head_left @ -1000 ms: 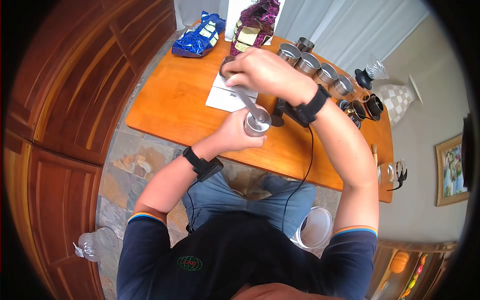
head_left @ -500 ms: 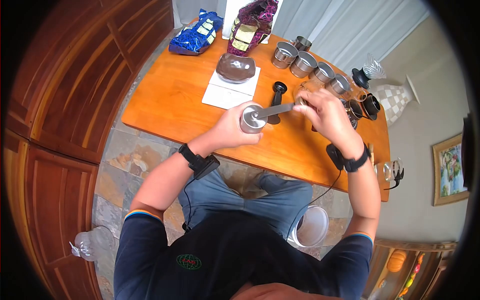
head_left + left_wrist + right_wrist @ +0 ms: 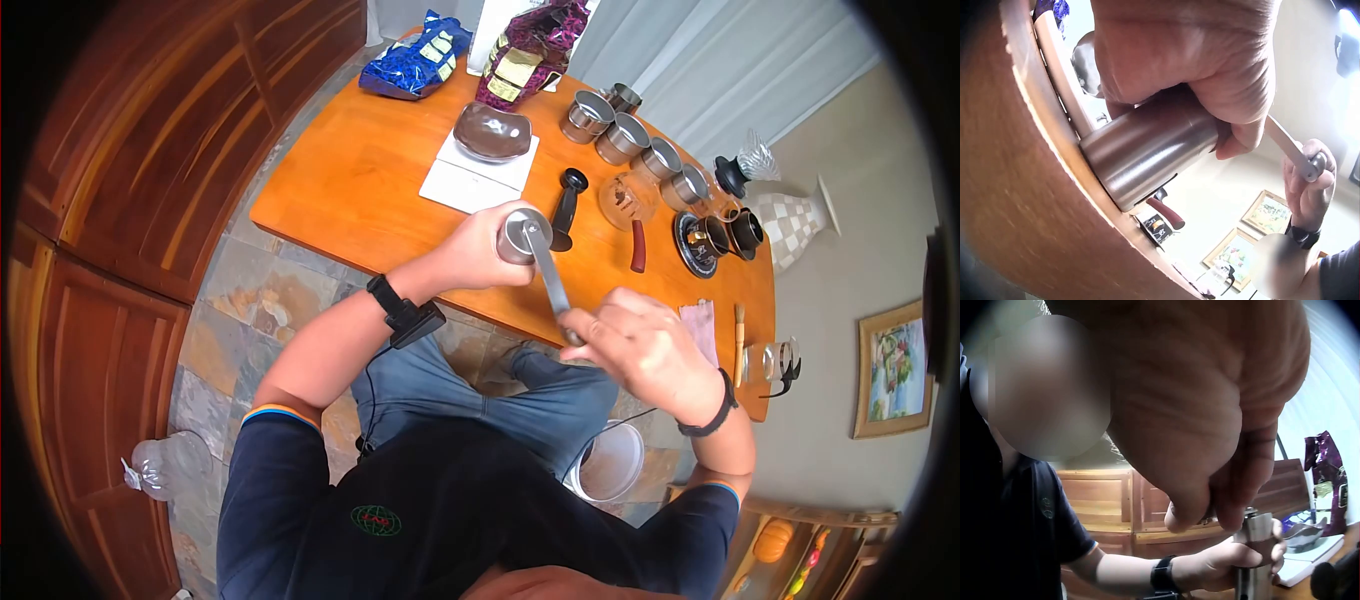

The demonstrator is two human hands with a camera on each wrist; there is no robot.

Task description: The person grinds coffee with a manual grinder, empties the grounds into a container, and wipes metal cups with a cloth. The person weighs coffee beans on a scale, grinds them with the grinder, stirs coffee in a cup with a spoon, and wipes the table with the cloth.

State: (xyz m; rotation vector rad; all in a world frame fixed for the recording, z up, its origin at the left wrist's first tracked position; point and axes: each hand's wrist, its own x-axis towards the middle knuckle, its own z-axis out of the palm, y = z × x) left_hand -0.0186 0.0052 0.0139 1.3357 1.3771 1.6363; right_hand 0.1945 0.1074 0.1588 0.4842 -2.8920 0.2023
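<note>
At the near edge of the orange-brown wooden surface [image 3: 350,150], we hold a brushed-steel, cylindrical hand grinder [image 3: 513,243] in our left hand [image 3: 472,252], the fingers and thumb curled round its body, spread only as wide as the cylinder. Whether its base touches the surface or sits just clear of it, we cannot tell. From the grinder's round top a flat metal crank arm [image 3: 549,275] reaches toward our right hand [image 3: 650,347], which is closed narrowly, thumb and fingers pinching the small rounded knob [image 3: 1318,164] at the far end. We wear a black band on each wrist. Beyond the grinder, a glossy brown, shallow bowl [image 3: 492,132] rests on a flat white slab [image 3: 478,184], with a shiny purple patterned bag [image 3: 522,62] behind it and a crumpled blue bag [image 3: 418,58] to the left of that. Just right of the slab lies a long black tool with a round end [image 3: 567,208], and past it stands a clear glass vessel [image 3: 625,203] with a reddish-brown handle [image 3: 638,246]. Steel cups [image 3: 622,140] form a slanting row behind the vessel. Nearer our right hand, we see a pink cloth [image 3: 701,330] beside a slim wooden-handled brush [image 3: 740,345].
</note>
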